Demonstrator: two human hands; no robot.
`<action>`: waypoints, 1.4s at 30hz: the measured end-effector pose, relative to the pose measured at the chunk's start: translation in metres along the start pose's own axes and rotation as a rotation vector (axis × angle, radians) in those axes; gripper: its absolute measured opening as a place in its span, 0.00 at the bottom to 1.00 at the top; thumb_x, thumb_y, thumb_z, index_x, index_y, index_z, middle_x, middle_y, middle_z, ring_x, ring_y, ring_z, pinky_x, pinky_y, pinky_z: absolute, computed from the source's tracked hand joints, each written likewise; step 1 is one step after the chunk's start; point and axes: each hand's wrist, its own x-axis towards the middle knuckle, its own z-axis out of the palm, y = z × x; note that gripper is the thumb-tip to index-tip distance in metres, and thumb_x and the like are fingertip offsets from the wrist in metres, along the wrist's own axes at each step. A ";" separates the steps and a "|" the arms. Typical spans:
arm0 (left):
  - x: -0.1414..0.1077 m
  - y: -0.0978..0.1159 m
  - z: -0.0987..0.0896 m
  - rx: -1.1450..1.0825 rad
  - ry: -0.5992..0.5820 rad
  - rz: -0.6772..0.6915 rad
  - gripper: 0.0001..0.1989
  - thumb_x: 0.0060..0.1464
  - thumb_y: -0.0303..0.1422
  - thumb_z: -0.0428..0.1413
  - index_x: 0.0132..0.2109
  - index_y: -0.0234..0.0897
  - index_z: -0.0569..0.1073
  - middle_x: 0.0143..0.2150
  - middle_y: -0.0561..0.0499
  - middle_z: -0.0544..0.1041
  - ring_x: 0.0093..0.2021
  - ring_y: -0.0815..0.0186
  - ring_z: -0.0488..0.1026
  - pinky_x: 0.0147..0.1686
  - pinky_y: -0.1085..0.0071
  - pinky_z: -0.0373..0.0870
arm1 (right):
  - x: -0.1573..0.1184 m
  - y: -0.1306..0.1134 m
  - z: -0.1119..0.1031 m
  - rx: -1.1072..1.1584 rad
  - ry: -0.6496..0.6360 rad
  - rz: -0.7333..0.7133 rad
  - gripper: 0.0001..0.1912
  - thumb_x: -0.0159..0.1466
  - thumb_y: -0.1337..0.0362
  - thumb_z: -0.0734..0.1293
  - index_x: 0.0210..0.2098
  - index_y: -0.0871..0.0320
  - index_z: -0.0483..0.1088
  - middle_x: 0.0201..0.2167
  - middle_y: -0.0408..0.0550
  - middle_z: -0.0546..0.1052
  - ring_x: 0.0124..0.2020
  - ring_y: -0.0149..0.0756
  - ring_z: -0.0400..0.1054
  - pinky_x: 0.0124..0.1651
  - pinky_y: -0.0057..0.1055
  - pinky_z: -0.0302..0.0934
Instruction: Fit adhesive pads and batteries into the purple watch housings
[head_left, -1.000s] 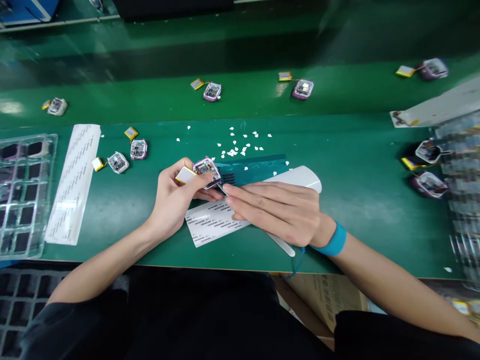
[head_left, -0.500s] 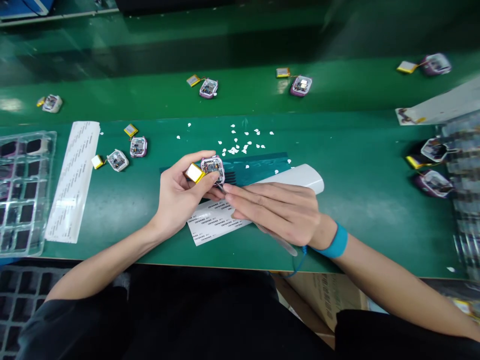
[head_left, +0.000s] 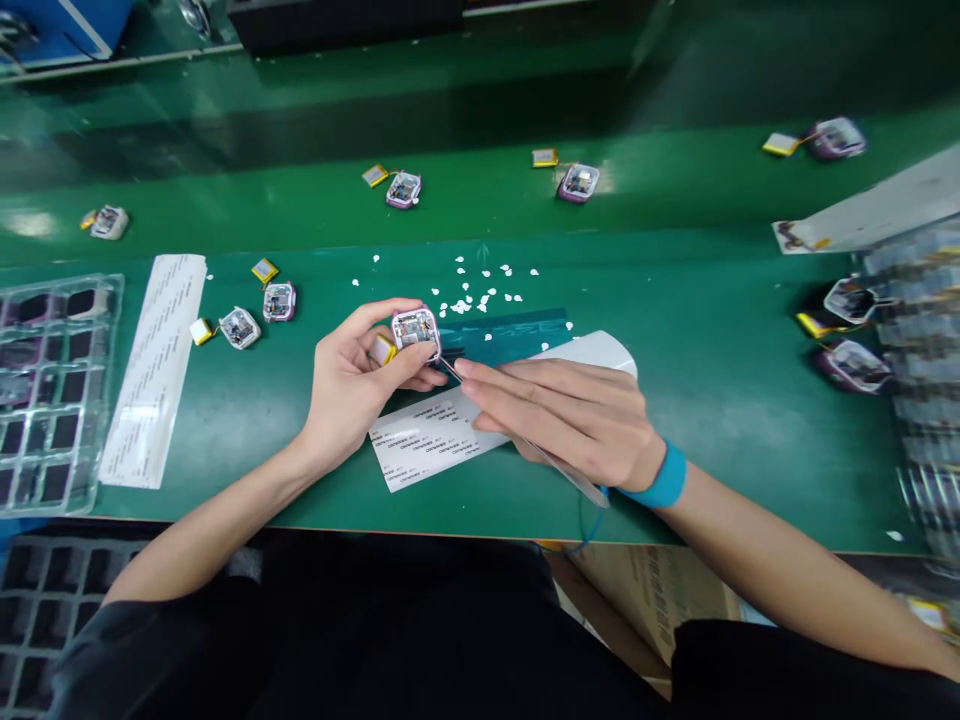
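My left hand (head_left: 356,375) is closed around a small watch-like device case (head_left: 415,328), pink-rimmed, its circuit board facing up. A yellow-edged battery (head_left: 382,349) is tucked beside that case against my fingers. In my right hand (head_left: 574,415) is a pair of metal tweezers (head_left: 551,462), their tips at the lower right edge of the case near my left thumb. Under my right hand lies a white label sheet (head_left: 427,440) with printed text, its far end curled. A dark teal strip (head_left: 510,335) lies behind it, and small white sticker pieces (head_left: 461,305) are scattered beyond.
More open cases with batteries lie left (head_left: 239,327) and along the back ledge (head_left: 579,182). A clear tray (head_left: 109,390) stands at the far left beside another printed sheet (head_left: 154,370). Stacked clear trays (head_left: 926,400) stand at the right edge. A blue wrist strap's cord hangs near the table edge.
My left hand has tilted the case, so its board shows more fully and the battery sits lower behind it. The tweezer tips have backed slightly away from the board's middle.
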 end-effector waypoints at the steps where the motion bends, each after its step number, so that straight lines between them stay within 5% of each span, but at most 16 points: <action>1: 0.004 0.001 -0.002 0.011 -0.017 0.001 0.20 0.50 0.34 0.69 0.51 0.42 0.76 0.33 0.54 0.81 0.28 0.66 0.82 0.30 0.70 0.82 | 0.000 0.001 0.001 -0.024 0.013 -0.022 0.18 0.68 0.69 0.70 0.57 0.58 0.73 0.54 0.53 0.80 0.44 0.40 0.81 0.43 0.35 0.80; 6: 0.067 0.022 -0.050 0.374 -0.037 0.193 0.22 0.47 0.35 0.70 0.50 0.41 0.77 0.33 0.54 0.79 0.26 0.67 0.77 0.28 0.66 0.75 | 0.003 0.008 0.010 -0.133 0.159 -0.105 0.09 0.67 0.68 0.71 0.47 0.62 0.78 0.48 0.53 0.83 0.37 0.36 0.81 0.36 0.30 0.78; 9: 0.125 0.037 -0.101 0.857 0.157 0.264 0.15 0.51 0.35 0.67 0.47 0.43 0.78 0.31 0.58 0.76 0.33 0.68 0.75 0.42 0.62 0.72 | 0.003 0.011 0.013 -0.178 0.240 -0.118 0.08 0.68 0.67 0.71 0.47 0.59 0.78 0.48 0.50 0.83 0.36 0.33 0.81 0.37 0.29 0.78; 12: 0.172 0.032 -0.131 0.929 0.250 0.271 0.10 0.47 0.35 0.68 0.34 0.39 0.76 0.32 0.53 0.74 0.49 0.56 0.73 0.59 0.51 0.63 | 0.004 0.013 0.013 -0.219 0.268 -0.128 0.07 0.68 0.66 0.71 0.46 0.59 0.79 0.48 0.49 0.83 0.36 0.32 0.80 0.38 0.29 0.78; 15: 0.206 0.012 -0.125 0.903 0.234 0.404 0.13 0.46 0.40 0.67 0.35 0.40 0.76 0.49 0.44 0.78 0.62 0.47 0.66 0.67 0.45 0.53 | 0.003 0.013 0.013 -0.233 0.246 -0.133 0.07 0.69 0.67 0.71 0.46 0.59 0.79 0.48 0.49 0.83 0.37 0.32 0.80 0.38 0.28 0.77; 17: 0.224 -0.001 -0.107 0.893 0.086 0.497 0.16 0.50 0.45 0.64 0.43 0.41 0.77 0.58 0.42 0.76 0.66 0.47 0.63 0.69 0.44 0.50 | 0.002 0.013 0.013 -0.216 0.224 -0.150 0.08 0.69 0.67 0.70 0.48 0.57 0.78 0.50 0.47 0.83 0.39 0.31 0.80 0.37 0.27 0.76; 22: 0.244 -0.004 -0.069 1.058 -0.145 0.443 0.14 0.57 0.39 0.55 0.46 0.36 0.76 0.56 0.39 0.78 0.62 0.50 0.68 0.67 0.48 0.57 | 0.002 0.016 0.013 -0.209 0.224 -0.132 0.11 0.68 0.66 0.71 0.50 0.57 0.77 0.50 0.44 0.83 0.39 0.30 0.79 0.37 0.27 0.74; 26: 0.222 0.011 -0.061 1.089 -0.001 0.299 0.07 0.52 0.32 0.60 0.38 0.34 0.72 0.44 0.40 0.79 0.47 0.51 0.76 0.54 0.54 0.70 | 0.003 0.015 0.016 -0.237 0.212 -0.084 0.13 0.68 0.64 0.71 0.50 0.63 0.76 0.49 0.46 0.83 0.44 0.37 0.78 0.43 0.32 0.75; 29: 0.177 0.016 -0.046 0.860 0.110 0.397 0.09 0.54 0.32 0.61 0.38 0.36 0.69 0.35 0.45 0.78 0.40 0.56 0.78 0.45 0.60 0.73 | 0.002 0.014 0.020 -0.232 0.163 0.070 0.13 0.72 0.64 0.66 0.52 0.62 0.75 0.52 0.49 0.82 0.50 0.42 0.75 0.48 0.38 0.74; 32: 0.109 0.013 -0.019 0.435 -0.068 0.358 0.12 0.63 0.41 0.58 0.45 0.39 0.67 0.31 0.50 0.79 0.30 0.62 0.79 0.32 0.67 0.74 | 0.000 0.014 0.023 -0.136 0.190 0.214 0.15 0.74 0.65 0.60 0.56 0.59 0.72 0.42 0.49 0.84 0.43 0.40 0.75 0.43 0.37 0.72; 36: 0.029 0.007 0.008 0.154 -0.237 0.188 0.16 0.62 0.46 0.60 0.48 0.39 0.72 0.30 0.53 0.80 0.19 0.68 0.76 0.22 0.72 0.72 | -0.001 0.012 0.022 0.019 0.227 0.352 0.16 0.76 0.67 0.56 0.58 0.59 0.70 0.38 0.47 0.82 0.35 0.33 0.75 0.37 0.30 0.69; 42: -0.001 0.000 0.015 0.019 -0.240 0.114 0.17 0.57 0.42 0.66 0.44 0.37 0.71 0.34 0.52 0.83 0.24 0.66 0.81 0.28 0.70 0.81 | -0.001 0.008 0.024 0.113 0.126 0.350 0.08 0.73 0.62 0.64 0.47 0.60 0.71 0.33 0.42 0.79 0.26 0.26 0.70 0.27 0.24 0.62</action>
